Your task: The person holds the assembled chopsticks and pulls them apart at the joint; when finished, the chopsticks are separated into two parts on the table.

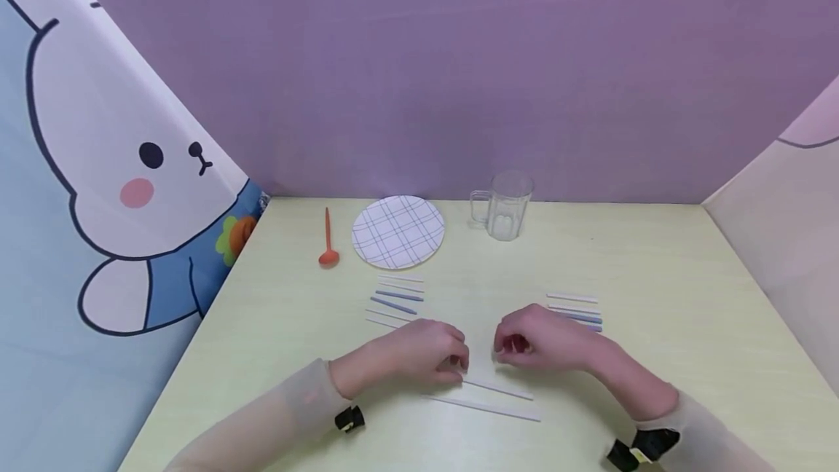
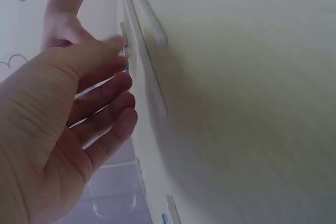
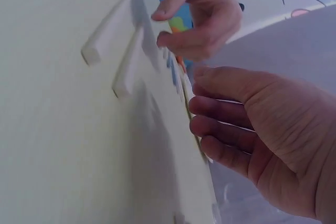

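Note:
Two white sticks, a nearer one [image 1: 485,408] and a farther one [image 1: 499,390], lie slightly slanted at the front of the table. Just over the left end of the farther stick is my left hand [image 1: 426,352], its fingers loosely bent with nothing visible between them. My right hand [image 1: 547,337] hovers to the right, fingers loosely curved and holding nothing visible. Partly hidden behind it lies a group of white and blue sticks [image 1: 573,299]. Beyond the left hand, another group includes white sticks and blue sticks [image 1: 398,296], laid in rough rows.
Along the back of the table are an orange ladle [image 1: 328,257], a round white plate with a checked line pattern [image 1: 398,231] and a clear mug [image 1: 507,206]. A purple backdrop [image 1: 419,79] rises behind the table [image 1: 655,261]. Printed cloth hangs at both sides.

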Motion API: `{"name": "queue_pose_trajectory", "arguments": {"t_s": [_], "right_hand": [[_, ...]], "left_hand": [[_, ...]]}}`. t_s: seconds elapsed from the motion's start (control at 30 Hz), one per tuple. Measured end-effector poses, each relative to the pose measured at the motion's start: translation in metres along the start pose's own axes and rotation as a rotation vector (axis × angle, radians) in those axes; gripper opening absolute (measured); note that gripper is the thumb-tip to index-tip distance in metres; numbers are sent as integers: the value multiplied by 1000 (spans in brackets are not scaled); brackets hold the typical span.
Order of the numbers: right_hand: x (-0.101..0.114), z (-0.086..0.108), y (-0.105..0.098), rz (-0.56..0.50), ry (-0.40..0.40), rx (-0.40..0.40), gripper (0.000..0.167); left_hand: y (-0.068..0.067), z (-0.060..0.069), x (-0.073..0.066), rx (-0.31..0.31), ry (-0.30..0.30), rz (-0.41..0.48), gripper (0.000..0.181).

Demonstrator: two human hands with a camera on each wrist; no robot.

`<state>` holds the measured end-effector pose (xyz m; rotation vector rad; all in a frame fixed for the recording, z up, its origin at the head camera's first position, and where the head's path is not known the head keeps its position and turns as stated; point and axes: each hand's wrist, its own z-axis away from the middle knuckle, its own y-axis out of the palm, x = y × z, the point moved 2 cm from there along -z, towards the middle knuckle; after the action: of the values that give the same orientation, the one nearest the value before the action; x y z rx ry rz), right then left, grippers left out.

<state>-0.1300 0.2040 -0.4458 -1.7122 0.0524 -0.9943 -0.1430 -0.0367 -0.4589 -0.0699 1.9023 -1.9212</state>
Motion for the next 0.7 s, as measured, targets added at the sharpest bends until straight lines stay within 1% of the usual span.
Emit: {"name": "queue_pose_trajectory", "arguments": {"t_s": [0.1, 0.17, 0.3, 0.37, 0.5, 0.57, 0.63, 0.7], "right_hand": [[3, -6, 11, -14, -10, 39, 16], [5, -8, 18, -24, -4, 74, 17], [7, -10, 29, -26, 21, 131, 19], [8, -11, 33, -8, 32, 139, 21], [9, -12, 34, 55, 58, 107, 23], [8, -14, 31, 79, 78, 82, 21], [7, -16, 26, 99, 95, 49, 18], [6, -20, 18, 114, 107, 20, 17]], "left_hand": [[3, -1, -1, 22, -16, -13, 6], [4, -1, -1, 27, -32, -8, 6], [6, 0, 1, 24, -55, 27, 5], [8, -1, 1, 11, -64, 43, 6], [13, -4, 3, -48, -96, 46, 8], [13, -6, 5, -87, -133, 53, 10], [10, -9, 7, -127, -184, 66, 11], [3, -13, 10, -166, -221, 76, 10]]}}
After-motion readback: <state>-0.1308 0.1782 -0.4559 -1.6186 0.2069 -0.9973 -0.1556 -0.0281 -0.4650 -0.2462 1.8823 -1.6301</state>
